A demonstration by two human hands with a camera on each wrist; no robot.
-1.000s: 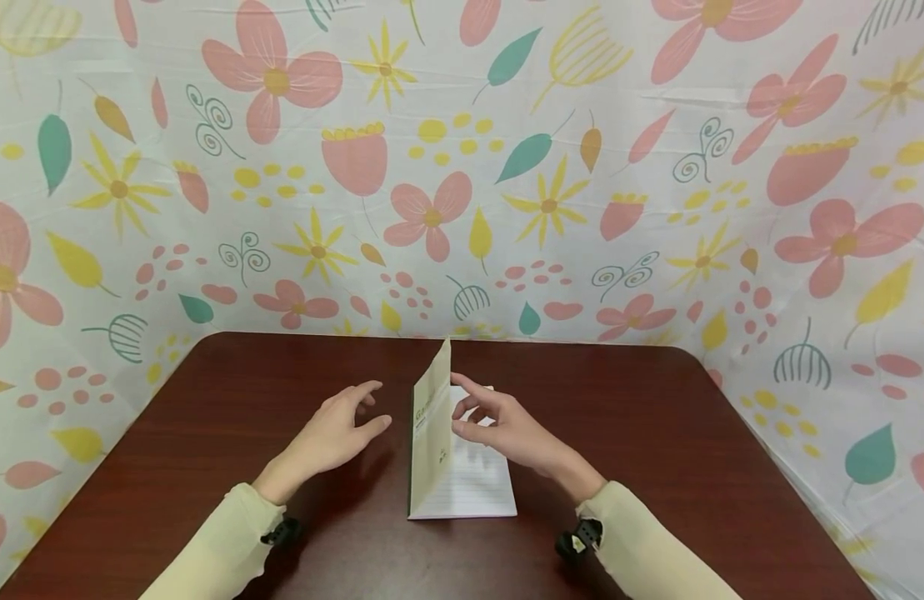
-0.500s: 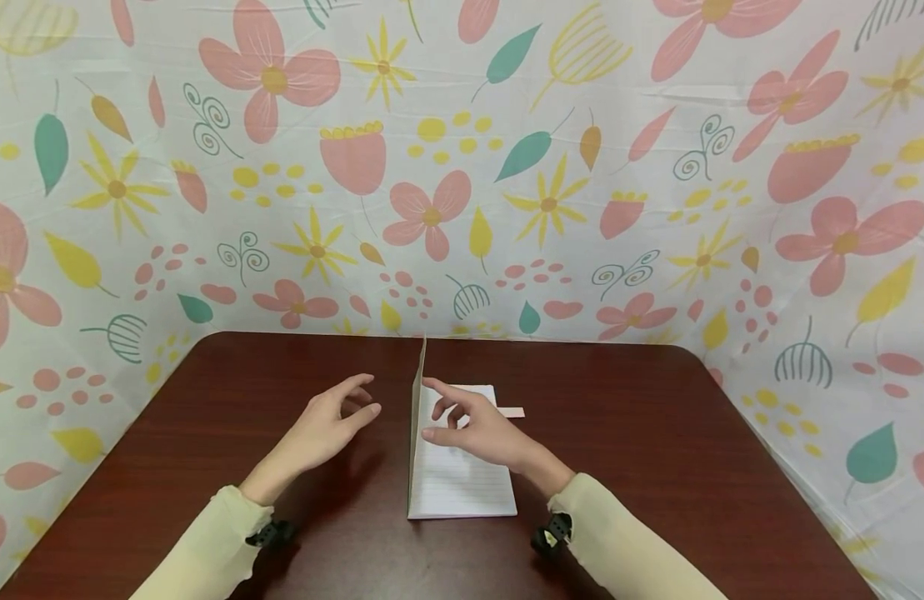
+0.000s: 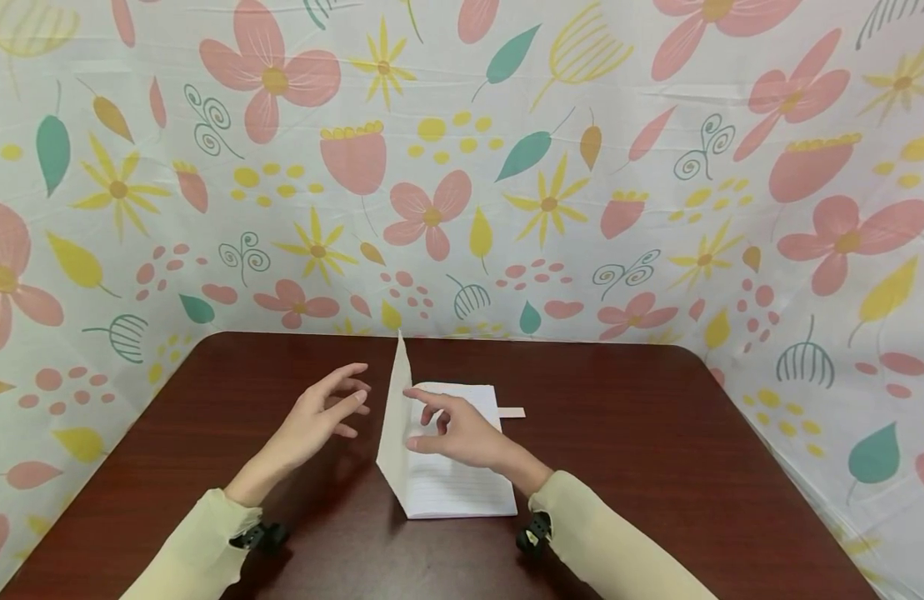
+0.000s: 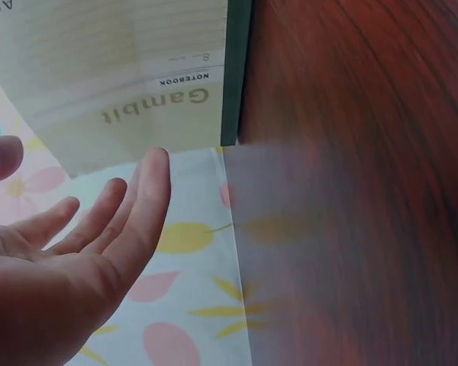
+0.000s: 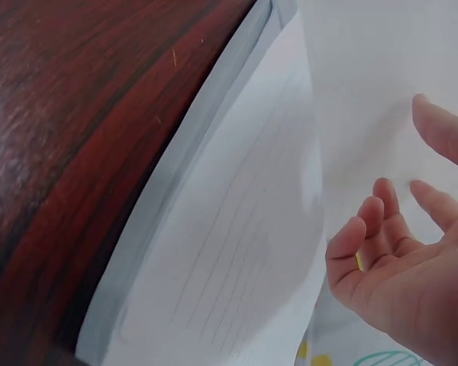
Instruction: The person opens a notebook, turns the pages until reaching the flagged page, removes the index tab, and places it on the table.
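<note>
A notebook lies on the table, its white lined pages (image 3: pixel 462 492) facing up. Its pale cover (image 3: pixel 393 417) stands raised along the left edge and tilts to the left. My right hand (image 3: pixel 462 433) is over the pages, with index fingertip and thumb tip right at the cover's inner face; it grips nothing. To the left of the cover, my left hand (image 3: pixel 300 429) hovers with relaxed fingers, apart from it. In the left wrist view, the cover's outer face (image 4: pixel 30 46) carries the words "Gambit" and "NOTEBOOK", beside a dark green spine (image 4: pixel 237 69).
A small white strip (image 3: pixel 512 412) sticks out past the notebook's right edge. The dark brown table (image 3: pixel 619 433) spreads around it, with a flower-printed cloth (image 3: pixel 462 167) hanging behind. Both wrists wear a black strap device (image 3: pixel 535 533) below cream sleeves.
The cover has swung from leaning right, through upright, to leaning left. My right hand has moved left with it, uncovering the white strip. My left hand has shifted a little left and away.
</note>
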